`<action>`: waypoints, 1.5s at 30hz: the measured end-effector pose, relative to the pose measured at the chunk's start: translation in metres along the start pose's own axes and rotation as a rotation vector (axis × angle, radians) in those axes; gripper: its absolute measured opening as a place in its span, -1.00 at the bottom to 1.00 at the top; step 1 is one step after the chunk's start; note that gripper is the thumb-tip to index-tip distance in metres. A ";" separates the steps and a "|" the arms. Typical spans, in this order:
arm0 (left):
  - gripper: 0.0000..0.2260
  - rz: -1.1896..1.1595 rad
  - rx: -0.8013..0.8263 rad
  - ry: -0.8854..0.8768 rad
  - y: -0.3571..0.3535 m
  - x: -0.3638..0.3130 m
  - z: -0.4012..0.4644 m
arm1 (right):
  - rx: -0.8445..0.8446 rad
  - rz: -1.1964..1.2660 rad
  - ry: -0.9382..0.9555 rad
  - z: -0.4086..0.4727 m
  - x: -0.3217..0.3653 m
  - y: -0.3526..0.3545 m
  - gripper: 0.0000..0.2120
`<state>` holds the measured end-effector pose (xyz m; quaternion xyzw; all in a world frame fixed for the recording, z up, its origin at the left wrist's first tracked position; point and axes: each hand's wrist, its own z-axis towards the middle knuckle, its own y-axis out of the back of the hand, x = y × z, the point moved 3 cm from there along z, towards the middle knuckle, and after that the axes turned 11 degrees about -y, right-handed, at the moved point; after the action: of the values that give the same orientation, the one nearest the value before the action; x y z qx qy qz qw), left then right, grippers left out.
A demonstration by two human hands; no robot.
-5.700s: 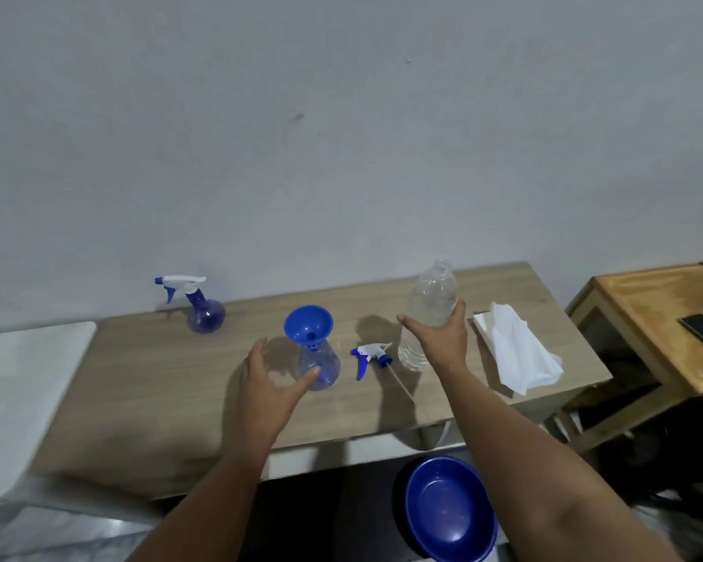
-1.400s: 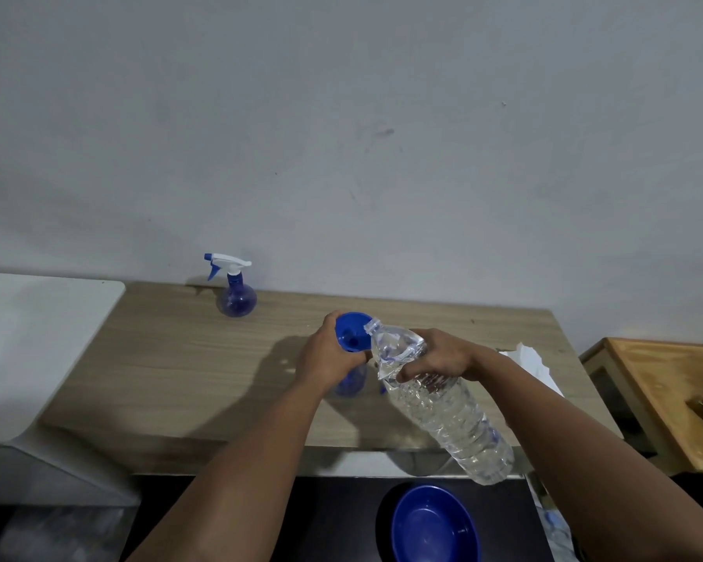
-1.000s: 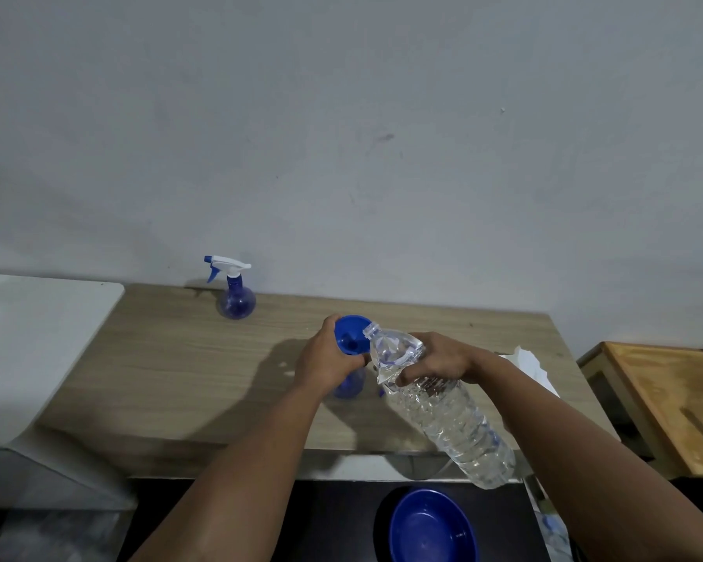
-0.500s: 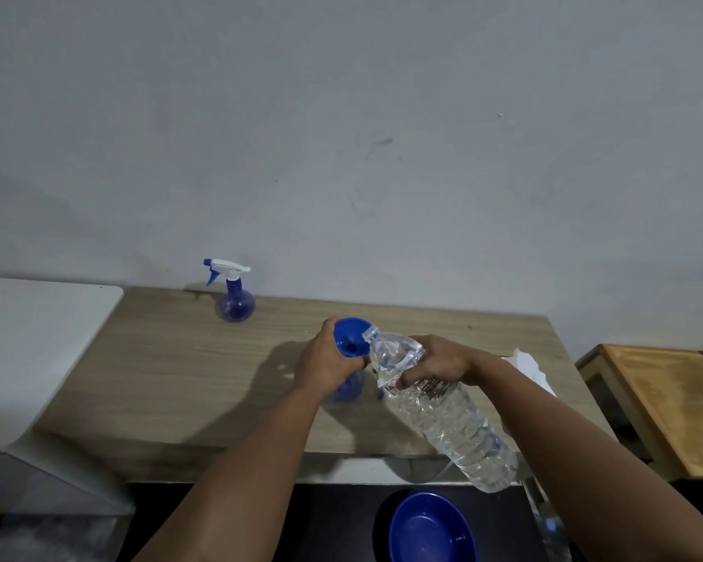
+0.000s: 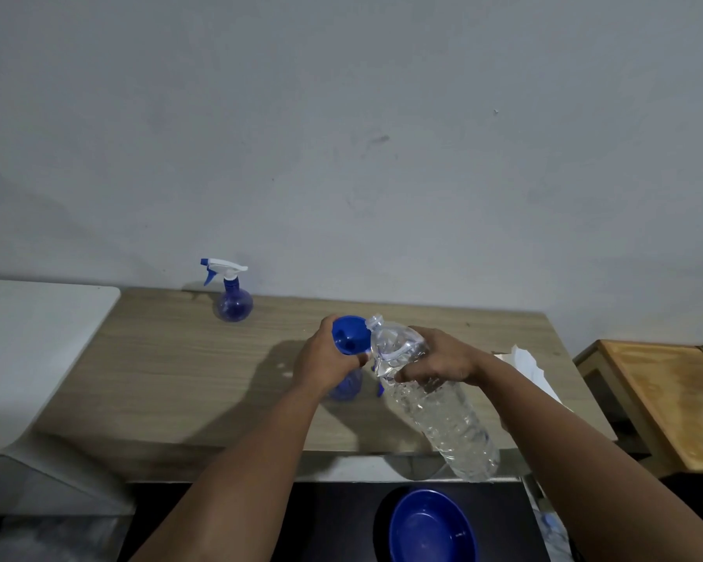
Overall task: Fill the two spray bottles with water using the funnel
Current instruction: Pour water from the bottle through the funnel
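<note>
A blue funnel [image 5: 349, 333] sits in the neck of an open blue spray bottle [image 5: 346, 386] on the wooden table [image 5: 171, 367]. My left hand [image 5: 321, 363] grips the funnel and bottle neck. My right hand [image 5: 437, 361] holds a large clear water bottle [image 5: 443, 415] tilted, its mouth at the funnel's rim. A second blue spray bottle [image 5: 233, 298] with its white trigger head on stands at the table's back left. The loose trigger head [image 5: 380, 390] lies mostly hidden behind the water bottle.
White tissue [image 5: 530, 369] lies on the table's right end. A blue bowl [image 5: 431, 529] sits low in front of the table. A white surface [image 5: 29, 342] adjoins on the left, a wooden side table [image 5: 666, 399] stands to the right.
Since 5.7 s ago, my right hand lifted the water bottle and tipped it to the funnel, and my left hand closed on the funnel. In the last second the pose barely shifts.
</note>
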<state>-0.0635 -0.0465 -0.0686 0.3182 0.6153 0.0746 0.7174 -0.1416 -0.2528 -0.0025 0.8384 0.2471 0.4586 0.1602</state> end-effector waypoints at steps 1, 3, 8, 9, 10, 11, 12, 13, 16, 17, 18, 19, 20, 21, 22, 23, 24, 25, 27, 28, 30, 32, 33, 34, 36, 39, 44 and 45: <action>-0.32 0.000 0.001 0.000 0.000 -0.001 0.000 | -0.027 0.031 0.018 -0.002 -0.001 0.000 -0.52; -0.32 0.002 -0.006 -0.003 0.000 -0.001 0.000 | -0.090 0.093 0.069 -0.005 -0.003 0.002 -0.46; -0.31 0.001 -0.008 -0.004 0.002 -0.004 -0.002 | -0.244 0.234 0.165 -0.013 -0.006 0.009 -0.45; -0.31 -0.010 -0.006 -0.003 0.002 -0.005 -0.002 | -0.290 0.262 0.180 -0.015 -0.007 0.013 -0.46; -0.31 -0.023 -0.004 0.002 0.003 -0.005 -0.003 | -0.339 0.292 0.189 -0.017 -0.007 0.017 -0.48; -0.31 -0.032 -0.001 0.006 0.003 -0.005 -0.003 | -0.387 0.325 0.193 -0.017 -0.008 0.022 -0.50; -0.31 -0.040 0.000 0.008 0.004 -0.004 -0.004 | -0.430 0.352 0.196 -0.017 -0.009 0.028 -0.52; -0.30 -0.045 -0.004 0.005 0.004 -0.003 -0.004 | -0.475 0.373 0.202 -0.016 -0.010 0.035 -0.53; -0.25 -0.073 -0.014 -0.006 0.003 0.000 -0.006 | -0.595 0.447 0.225 -0.013 -0.014 0.055 -0.53; -0.22 -0.079 -0.013 -0.013 0.003 0.000 -0.007 | -0.636 0.465 0.235 -0.012 -0.014 0.061 -0.53; -0.20 -0.082 -0.011 -0.018 0.003 0.001 -0.006 | -0.677 0.478 0.240 -0.010 -0.015 0.067 -0.53; -0.17 -0.082 -0.007 -0.020 0.003 0.001 -0.006 | -0.714 0.485 0.235 -0.006 -0.017 0.073 -0.53; -0.16 -0.083 -0.002 -0.016 0.002 0.002 -0.005 | -0.745 0.490 0.231 -0.002 -0.019 0.078 -0.53; -0.15 -0.088 -0.001 -0.013 0.001 0.002 -0.004 | -0.773 0.488 0.226 0.002 -0.021 0.082 -0.52; -0.16 -0.094 -0.002 -0.007 0.001 0.004 -0.003 | -0.799 0.487 0.224 0.008 -0.023 0.086 -0.50; -0.17 -0.096 -0.006 -0.006 0.000 0.005 -0.002 | -0.828 0.485 0.217 0.013 -0.025 0.090 -0.48; -0.19 -0.094 -0.012 -0.006 0.000 0.006 -0.001 | -0.855 0.487 0.210 0.019 -0.027 0.092 -0.48; -0.20 -0.091 -0.020 -0.011 0.000 0.006 -0.001 | -0.877 0.489 0.202 0.024 -0.028 0.093 -0.48; -0.20 -0.092 -0.033 -0.028 -0.001 0.006 0.000 | -0.907 0.502 0.185 0.035 -0.031 0.092 -0.47; -0.20 -0.097 -0.037 -0.036 -0.002 0.007 0.001 | -0.921 0.508 0.177 0.041 -0.032 0.091 -0.46; -0.21 -0.106 -0.041 -0.052 -0.004 0.008 0.001 | -0.946 0.532 0.157 0.053 -0.038 0.087 -0.45; -0.21 -0.108 -0.037 -0.053 -0.006 0.011 0.002 | -0.965 0.585 0.139 0.066 -0.046 0.082 -0.44; -0.21 -0.110 -0.037 -0.055 -0.006 0.012 0.003 | -0.976 0.608 0.131 0.072 -0.049 0.080 -0.44; -0.21 -0.111 -0.039 -0.055 -0.007 0.013 0.005 | -0.989 0.630 0.122 0.078 -0.053 0.077 -0.44; -0.21 -0.116 -0.047 -0.062 -0.009 0.015 0.007 | -1.014 0.663 0.109 0.089 -0.058 0.073 -0.44; -0.21 -0.119 -0.049 -0.072 -0.012 0.015 0.009 | -1.042 0.677 0.089 0.099 -0.062 0.067 -0.45; -0.21 -0.130 -0.048 -0.070 -0.013 0.014 0.008 | -1.039 0.621 0.078 0.102 -0.074 0.054 -0.43; -0.22 -0.137 -0.047 -0.070 -0.013 0.013 0.008 | -1.040 0.612 0.077 0.101 -0.077 0.053 -0.42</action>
<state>-0.0565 -0.0534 -0.0860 0.2607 0.6083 0.0287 0.7491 -0.0773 -0.3442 -0.0824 0.6661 -0.2562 0.5744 0.4009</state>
